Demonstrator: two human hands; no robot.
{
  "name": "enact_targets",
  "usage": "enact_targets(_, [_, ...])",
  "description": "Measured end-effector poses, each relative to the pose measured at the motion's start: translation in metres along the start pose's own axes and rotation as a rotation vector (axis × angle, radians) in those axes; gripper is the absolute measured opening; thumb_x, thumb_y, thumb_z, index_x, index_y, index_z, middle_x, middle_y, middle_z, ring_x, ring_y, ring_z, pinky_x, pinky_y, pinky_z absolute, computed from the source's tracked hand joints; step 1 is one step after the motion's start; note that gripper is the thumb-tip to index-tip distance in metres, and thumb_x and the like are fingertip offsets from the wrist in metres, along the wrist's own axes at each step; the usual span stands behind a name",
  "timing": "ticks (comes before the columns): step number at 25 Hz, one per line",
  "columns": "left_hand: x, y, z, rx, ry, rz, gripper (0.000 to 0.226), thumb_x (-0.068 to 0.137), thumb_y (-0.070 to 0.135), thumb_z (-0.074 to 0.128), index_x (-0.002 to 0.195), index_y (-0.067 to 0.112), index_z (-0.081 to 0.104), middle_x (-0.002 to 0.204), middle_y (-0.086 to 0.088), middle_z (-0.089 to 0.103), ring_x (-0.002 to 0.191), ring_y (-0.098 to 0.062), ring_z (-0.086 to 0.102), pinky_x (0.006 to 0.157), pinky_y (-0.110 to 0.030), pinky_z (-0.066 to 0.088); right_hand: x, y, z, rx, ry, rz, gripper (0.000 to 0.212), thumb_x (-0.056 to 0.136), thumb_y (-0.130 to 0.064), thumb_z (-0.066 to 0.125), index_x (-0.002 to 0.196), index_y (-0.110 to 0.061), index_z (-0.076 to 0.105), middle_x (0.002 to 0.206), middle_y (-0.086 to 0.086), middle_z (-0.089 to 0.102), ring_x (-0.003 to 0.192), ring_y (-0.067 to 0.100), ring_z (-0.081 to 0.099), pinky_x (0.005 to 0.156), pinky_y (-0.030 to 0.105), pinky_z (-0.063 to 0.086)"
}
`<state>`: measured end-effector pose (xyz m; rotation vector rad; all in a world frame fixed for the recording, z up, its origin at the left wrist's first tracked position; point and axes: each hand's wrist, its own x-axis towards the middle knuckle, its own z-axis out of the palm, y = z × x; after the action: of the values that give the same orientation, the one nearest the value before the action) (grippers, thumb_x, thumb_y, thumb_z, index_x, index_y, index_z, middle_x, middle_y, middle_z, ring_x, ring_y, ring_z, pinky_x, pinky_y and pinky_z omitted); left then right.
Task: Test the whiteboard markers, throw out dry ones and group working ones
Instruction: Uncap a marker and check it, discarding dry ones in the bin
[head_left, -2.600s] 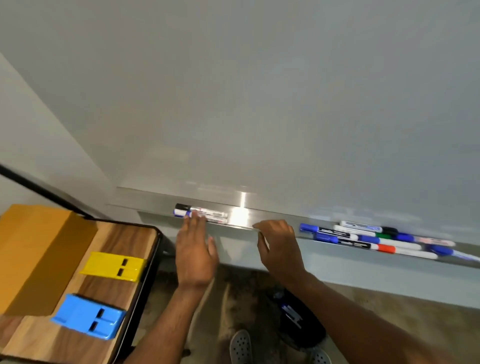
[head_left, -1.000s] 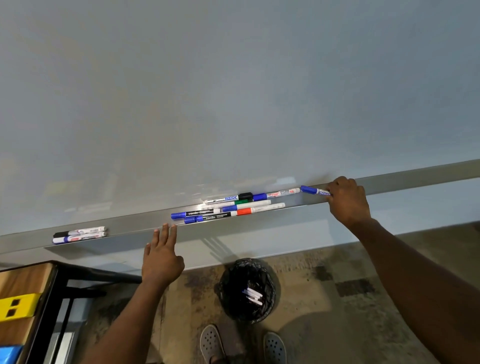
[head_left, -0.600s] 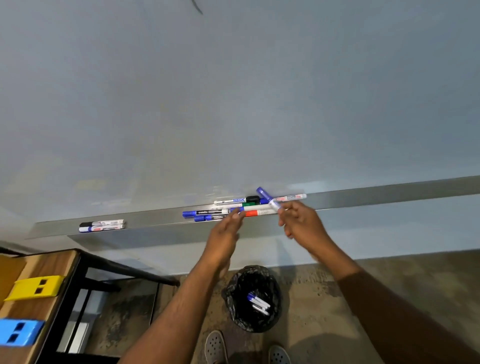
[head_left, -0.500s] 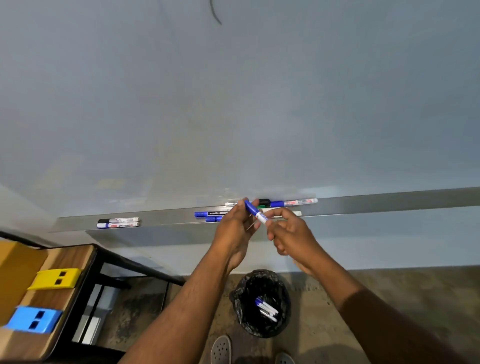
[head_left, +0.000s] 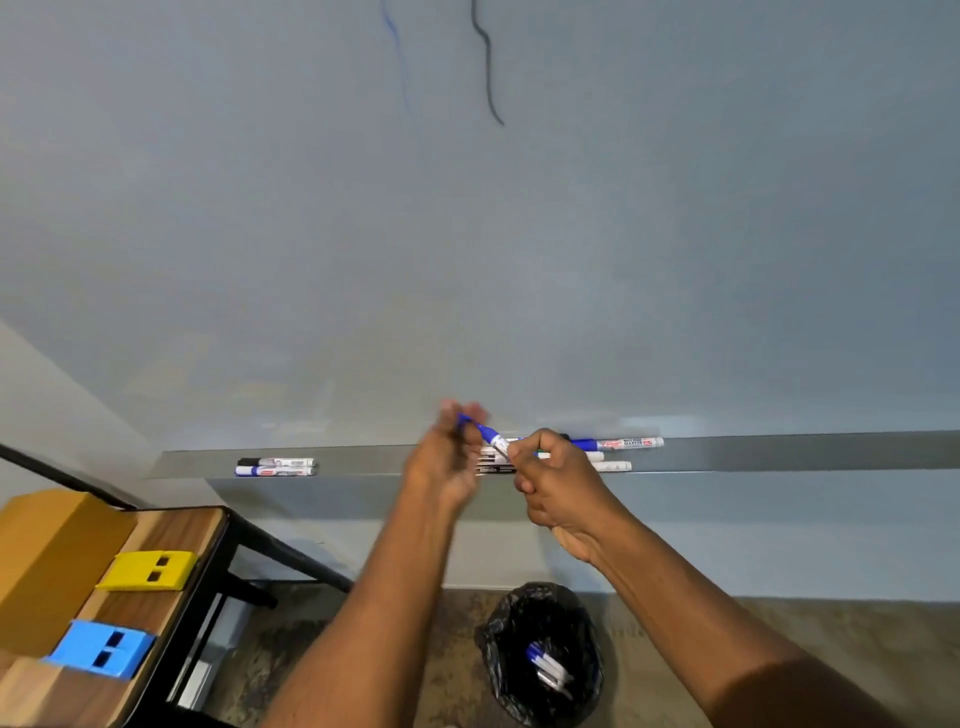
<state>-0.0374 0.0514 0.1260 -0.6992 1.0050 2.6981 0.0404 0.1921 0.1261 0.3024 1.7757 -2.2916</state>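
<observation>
1. In the head view, both hands were raised in front of the marker tray (head_left: 779, 452), meeting over one blue marker (head_left: 491, 436) held slantwise between them.
2. The right hand (head_left: 558, 486) grasped the white barrel of that marker, fingers curled round it.
3. The left hand (head_left: 447, 457) was blurred; its fingertips were at the blue cap end, pinching it as far as the blur allows one to tell.
4. Just behind the hands and to the right of them, a cluster of markers (head_left: 618, 452) lay along the tray, partly hidden by the right hand — white barrels, one with a blue cap.
5. Well to the left of the left hand, two more markers (head_left: 275, 466) lay side by side on the same tray, one black-capped and one blue-capped.
6. Above the hands, high on the whiteboard (head_left: 571, 234), were two drawn strokes — a blue line (head_left: 397, 62) and a black line (head_left: 488, 67).
7. Below the right forearm stood a bin (head_left: 540, 654) lined with a black bag, with several markers in it.
8. Far down to the left of the left arm, a wooden desk (head_left: 171, 535) carried a brown box (head_left: 47, 561), a yellow block (head_left: 148, 570) and a blue block (head_left: 101, 649).
</observation>
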Motion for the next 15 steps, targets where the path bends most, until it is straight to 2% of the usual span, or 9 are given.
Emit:
enact_targets(2, [0.008,0.062,-0.005,-0.008,0.074,0.171,0.027,0.100,0.027,0.045,0.079,0.012,0.053,0.061,-0.003,0.066,0.043,-0.005,0.060,0.043,-0.013,0.045,-0.005,-0.001,-0.010,-0.154,0.005,-0.088,0.016,0.097,-0.023,0.058,0.086,-0.012,0.053,0.056,0.000,0.040,0.043,0.008,0.027,0.040,0.020,0.019])
enact_targets(5, [0.005,0.116,0.014,0.464,0.138,0.602,0.018,0.096,0.026,0.056,0.083,0.015,0.062,0.078,-0.003,0.070,0.059,-0.007,0.066,0.058,-0.020,0.053,-0.003,-0.011,-0.014,-0.325,0.070,-0.190,0.003,0.097,-0.022,0.057,0.096,-0.019,0.055,0.060,0.000,0.049,0.049,0.010,0.036,0.044,0.018,0.027])
enact_targets(7, [-0.006,0.120,0.047,0.804,0.083,0.903,0.017,0.093,0.026,0.060,0.079,0.021,0.065,0.075,-0.001,0.071,0.063,-0.009,0.067,0.067,-0.026,0.053,0.005,-0.037,0.001,-0.272,0.053,-0.263,0.018,0.096,-0.009,0.051,0.099,-0.026,0.054,0.067,0.003,0.052,0.047,0.013,0.036,0.043,0.021,0.030])
enact_targets(9, [-0.020,0.123,0.079,1.046,0.058,1.185,0.016,0.091,0.030,0.062,0.077,0.023,0.065,0.067,0.004,0.067,0.060,-0.008,0.062,0.065,-0.027,0.050,0.011,-0.078,0.018,-0.233,0.037,-0.387,0.021,0.096,-0.004,0.049,0.100,-0.024,0.056,0.076,0.007,0.057,0.046,0.015,0.041,0.044,0.024,0.036])
enact_targets(11, [-0.036,0.140,0.108,1.097,0.028,1.393,0.010,0.091,0.030,0.064,0.084,0.022,0.066,0.069,0.006,0.063,0.062,-0.009,0.056,0.061,-0.028,0.046,0.008,-0.129,0.030,-0.220,-0.020,-0.538,0.016,0.100,-0.012,0.049,0.105,-0.021,0.061,0.086,0.009,0.065,0.055,0.020,0.055,0.050,0.029,0.044])
enact_targets(13, [-0.052,0.168,0.140,1.078,0.000,1.525,0.016,0.092,0.028,0.062,0.100,0.016,0.069,0.088,0.004,0.067,0.081,-0.011,0.061,0.072,-0.023,0.045,0.002,-0.183,0.038,-0.195,-0.089,-0.708,0.021,0.101,-0.013,0.045,0.113,-0.020,0.061,0.097,0.010,0.071,0.069,0.022,0.064,0.060,0.028,0.049])
enact_targets(15, [-0.065,0.198,0.174,1.079,-0.055,1.652,0.029,0.093,0.029,0.059,0.113,0.010,0.067,0.109,0.000,0.068,0.100,-0.013,0.061,0.086,-0.024,0.046,-0.001,-0.235,0.044,-0.237,-0.069,-0.872,0.026,0.098,-0.001,0.049,0.112,-0.019,0.060,0.098,0.010,0.074,0.077,0.017,0.068,0.068,0.026,0.053])
